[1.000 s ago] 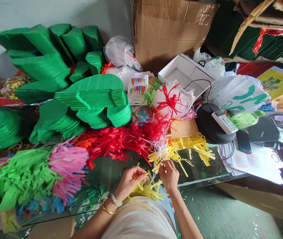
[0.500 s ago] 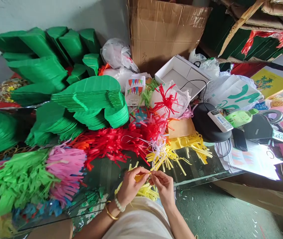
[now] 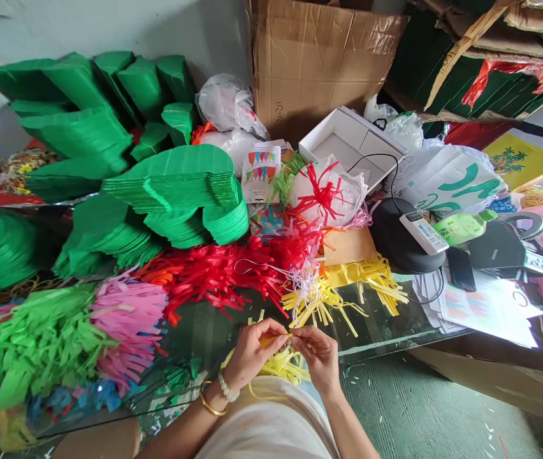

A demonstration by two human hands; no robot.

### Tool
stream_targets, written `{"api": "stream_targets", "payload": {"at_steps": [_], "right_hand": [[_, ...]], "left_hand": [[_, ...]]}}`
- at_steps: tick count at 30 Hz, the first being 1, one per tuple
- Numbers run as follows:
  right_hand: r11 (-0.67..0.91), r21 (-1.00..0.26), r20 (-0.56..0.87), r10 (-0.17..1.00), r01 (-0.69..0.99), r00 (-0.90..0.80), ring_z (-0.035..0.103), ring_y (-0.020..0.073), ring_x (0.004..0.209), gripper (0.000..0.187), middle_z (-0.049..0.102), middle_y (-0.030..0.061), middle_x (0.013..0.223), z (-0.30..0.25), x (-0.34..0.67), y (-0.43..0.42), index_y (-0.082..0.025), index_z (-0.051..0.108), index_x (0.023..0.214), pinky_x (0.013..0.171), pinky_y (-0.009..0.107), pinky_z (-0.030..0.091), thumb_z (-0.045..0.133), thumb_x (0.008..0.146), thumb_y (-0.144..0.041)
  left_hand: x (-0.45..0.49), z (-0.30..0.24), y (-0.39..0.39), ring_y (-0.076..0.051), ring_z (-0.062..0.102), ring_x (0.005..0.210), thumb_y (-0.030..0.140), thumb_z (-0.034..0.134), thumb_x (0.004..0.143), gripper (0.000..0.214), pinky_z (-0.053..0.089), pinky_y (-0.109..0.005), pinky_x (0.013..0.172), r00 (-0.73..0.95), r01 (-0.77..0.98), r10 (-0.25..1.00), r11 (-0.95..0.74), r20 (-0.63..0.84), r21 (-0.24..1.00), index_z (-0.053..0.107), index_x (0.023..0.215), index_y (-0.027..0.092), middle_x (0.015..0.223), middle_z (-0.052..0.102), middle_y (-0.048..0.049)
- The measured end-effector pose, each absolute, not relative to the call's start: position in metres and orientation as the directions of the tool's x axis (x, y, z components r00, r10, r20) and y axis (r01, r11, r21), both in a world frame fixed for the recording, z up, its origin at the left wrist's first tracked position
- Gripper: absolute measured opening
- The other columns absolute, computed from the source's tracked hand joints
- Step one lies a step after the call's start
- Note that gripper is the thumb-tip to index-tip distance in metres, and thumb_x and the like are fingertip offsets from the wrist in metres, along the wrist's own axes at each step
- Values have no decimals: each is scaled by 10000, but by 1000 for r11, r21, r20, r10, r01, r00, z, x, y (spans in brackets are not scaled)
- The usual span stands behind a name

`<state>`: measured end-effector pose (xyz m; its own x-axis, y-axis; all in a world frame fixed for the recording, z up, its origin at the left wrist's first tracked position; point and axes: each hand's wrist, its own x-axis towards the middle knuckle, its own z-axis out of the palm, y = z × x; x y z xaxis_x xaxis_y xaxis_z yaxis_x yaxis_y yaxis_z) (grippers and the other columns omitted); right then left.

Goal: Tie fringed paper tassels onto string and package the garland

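Observation:
Near the table's front edge, my left hand (image 3: 255, 352) pinches the top of a yellow paper tassel (image 3: 285, 366), whose cut strips hang below the fingers. My right hand (image 3: 320, 358) meets it fingertip to fingertip, its thumb and forefinger closed on the same yellow tip. The exact join between the fingertips is too small to make out. Just beyond the hands lie more yellow fringed strips (image 3: 319, 306) and a tangle of white string (image 3: 304, 278). A heap of red fringed paper (image 3: 214, 274) spreads to their left.
Green leaf-shaped stacks (image 3: 171, 175) fill the left back. Green fringe (image 3: 37, 338) and pink fringe (image 3: 128, 312) lie at front left. On the right are a black case (image 3: 403, 245), a green bottle (image 3: 463, 227), a phone (image 3: 461, 269) and papers (image 3: 486, 312). Behind stands a cardboard box (image 3: 324, 64).
Both hands stay together at the yellow tip, with the right hand shifted very slightly to the right. The whole view has drifted a little.

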<state>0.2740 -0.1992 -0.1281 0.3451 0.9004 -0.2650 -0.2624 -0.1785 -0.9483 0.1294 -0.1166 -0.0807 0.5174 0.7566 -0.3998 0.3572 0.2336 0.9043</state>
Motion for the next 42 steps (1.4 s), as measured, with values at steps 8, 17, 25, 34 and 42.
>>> {"api": "stream_targets", "payload": {"at_steps": [8,17,25,34,42], "right_hand": [[-110,-994,-106,972,8,208,635,158,652,109,709,31,748,-115,286,-196,-206,757,845,624,256,519,684,837,-287],[-142,-988,-154,963,-65,222,618,140,620,101,699,18,720,-108,287,-194,-190,702,853,601,236,509,697,826,-287],[-133,-990,-140,976,-53,164,625,147,632,128,704,26,730,-106,289,-192,-197,718,837,619,249,518,709,822,-324],[-131,-982,-103,975,134,199,629,153,613,185,697,41,724,-99,294,-195,-188,703,866,582,235,483,576,911,-316],[-2,-829,58,994,560,91,588,134,625,198,671,22,738,-88,299,-181,-213,672,859,598,207,396,491,935,-184]], "left_hand": [[128,-64,-106,-166,655,710,307,613,831,150,510,-244,690,612,490,684,67,-397,869,680,792,179,751,712,-26],[123,-55,-101,-176,677,846,290,621,834,141,512,-240,777,668,452,686,-68,-287,889,637,950,211,887,719,-23],[126,-60,-103,-172,689,741,341,606,865,164,510,-226,681,632,488,689,3,-356,873,672,834,195,796,744,-24],[133,-62,-101,-207,718,856,354,674,820,238,527,-278,779,659,461,691,-60,-296,885,664,1024,232,921,770,-32],[131,-74,-97,-230,718,794,364,602,882,193,498,-296,741,675,498,723,-300,-147,813,763,917,264,865,782,-55]]}}
